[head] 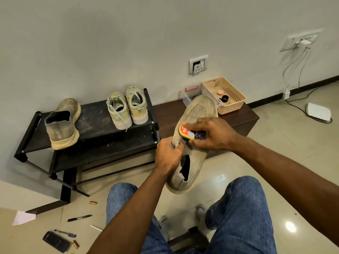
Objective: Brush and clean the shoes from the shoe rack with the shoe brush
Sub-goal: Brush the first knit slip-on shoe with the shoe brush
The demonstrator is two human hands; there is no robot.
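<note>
From the head view, your left hand point(167, 154) pinches the knit collar of a beige slip-on shoe point(194, 129), fingers curled round the fabric, and holds the shoe in the air above your knees with its toe pointing away toward the far wall. Your right hand point(211, 134) grips the shoe brush point(186, 132), fingers curled over its yellow and red back, and presses it against the upper of the shoe, just beyond your left hand. To the left stands the black shoe rack point(95, 118) against the wall. On its top shelf the matching slip-on point(62, 125) sits at the left end, heel toward you, and a pair of pale lace-up sneakers point(126, 107) sits at the right end, side by side and touching. Right of the rack, a low dark wooden bench point(244, 118) bears a beige plastic basket point(227, 94) at its far end. Your jeans-clad legs point(238, 208) fill the near edge. On the floor at near left lie a black marker point(79, 218), a purple pen point(65, 233) and a dark remote point(56, 241).
</note>
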